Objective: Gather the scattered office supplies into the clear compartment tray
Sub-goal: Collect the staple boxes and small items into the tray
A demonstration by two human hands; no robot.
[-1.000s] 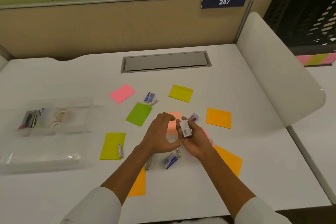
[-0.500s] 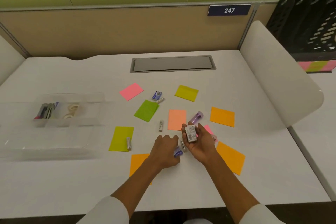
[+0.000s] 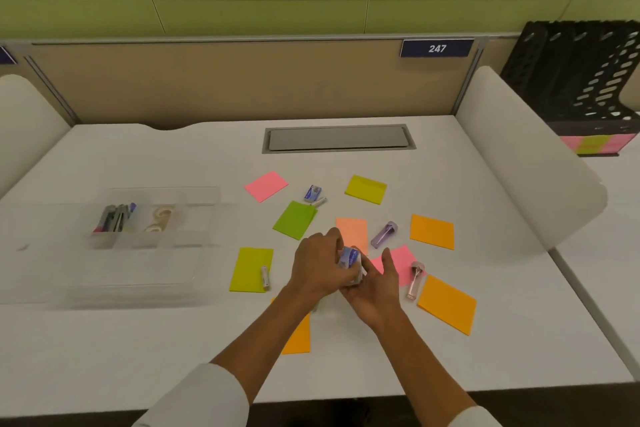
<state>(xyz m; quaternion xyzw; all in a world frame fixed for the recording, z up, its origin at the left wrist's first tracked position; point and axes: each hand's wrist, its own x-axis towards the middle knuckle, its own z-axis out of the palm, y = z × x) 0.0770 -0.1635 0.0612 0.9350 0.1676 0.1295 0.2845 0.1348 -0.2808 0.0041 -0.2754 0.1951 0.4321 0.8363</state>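
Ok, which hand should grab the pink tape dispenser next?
Probably the right hand: the pink tape dispenser lies just off its outer edge, while the left hand is busy gripping the small boxes.

Lighting is even, soft and moderately bright, apparently from overhead. Shadows on the white desk [image 3: 138,340] are faint. Both hands [image 3: 343,274] show motion blur. The clear tray [image 3: 114,291] appears hazy. Wide-angle distortion bends the partition [image 3: 242,80] and desk edges.

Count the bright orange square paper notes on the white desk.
3 bright orange notes: one far right, one near right, one partly under the left forearm. Others may hide beneath the left hand and right hand.
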